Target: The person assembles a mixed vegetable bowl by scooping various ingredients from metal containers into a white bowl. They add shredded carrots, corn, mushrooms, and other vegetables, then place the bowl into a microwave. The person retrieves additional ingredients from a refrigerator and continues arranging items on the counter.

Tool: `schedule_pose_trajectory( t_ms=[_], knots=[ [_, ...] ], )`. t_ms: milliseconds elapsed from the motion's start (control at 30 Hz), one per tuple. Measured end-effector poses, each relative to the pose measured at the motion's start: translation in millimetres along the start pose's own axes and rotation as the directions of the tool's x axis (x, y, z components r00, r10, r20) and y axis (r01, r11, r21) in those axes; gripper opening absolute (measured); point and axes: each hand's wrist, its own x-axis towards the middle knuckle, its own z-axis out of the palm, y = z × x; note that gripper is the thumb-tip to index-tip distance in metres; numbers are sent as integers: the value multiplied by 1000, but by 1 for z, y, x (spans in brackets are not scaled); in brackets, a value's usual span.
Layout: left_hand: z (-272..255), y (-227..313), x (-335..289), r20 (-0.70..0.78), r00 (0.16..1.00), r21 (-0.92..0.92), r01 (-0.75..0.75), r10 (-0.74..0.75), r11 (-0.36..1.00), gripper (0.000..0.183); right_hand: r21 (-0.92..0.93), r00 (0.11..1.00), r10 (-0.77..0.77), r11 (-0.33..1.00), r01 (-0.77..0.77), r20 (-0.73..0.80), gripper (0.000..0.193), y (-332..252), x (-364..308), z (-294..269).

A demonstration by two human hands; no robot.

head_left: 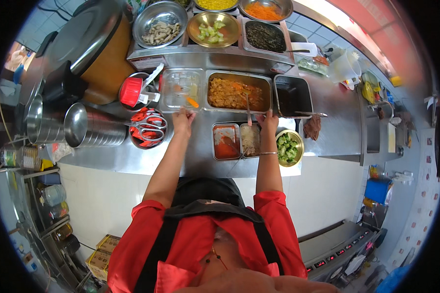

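Observation:
My left hand (pixel 183 121) is at the front rim of a clear plastic container (pixel 167 101), its fingers bent at the edge and the thumb to the right. An orange piece (pixel 192 101) shows just beyond these fingers. My right hand (pixel 268 123) has its fingers closed at the front right rim of a metal pan of chunky brown-orange stew (pixel 234 95). A spoon (pixel 249 110) stands in that pan, its handle leaning over the front. Before it sit two small metal tubs, one with red sauce (pixel 226 145), one with pale minced food (pixel 251 140) beside my right forearm.
A bowl of broccoli (pixel 288 148) stands right of my right forearm. Scissors (pixel 149 131) lie over a container of red packets left of my left arm. Beyond are a dark-liquid pan (pixel 292 96), a large lidded pot (pixel 90 44) and raised bowls of chopped vegetables (pixel 213 30).

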Motion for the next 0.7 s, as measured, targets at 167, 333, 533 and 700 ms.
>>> schedule_pose_trajectory(
  t_ms=[167, 333, 533, 700],
  knots=[
    [-12, 3, -21, 119, 986, 61, 113, -119, 992, 28, -211, 988, -26, 976, 58, 152, 30, -18, -44, -33],
    [-53, -39, -76, 274, 927, 524, 81, -257, 848, 20, -300, 969, -50, 946, 123, 241, 23, -20, -117, -88],
    [-66, -70, -108, 340, 798, 734, 105, -497, 671, 59, -354, 987, 148, 928, -117, 61, 39, 49, -157, -128],
    [-51, -68, -112, 377, 802, 625, 149, -464, 766, 54, -39, 981, 98, 995, -93, 164, 54, 59, -137, -113]
  ],
)
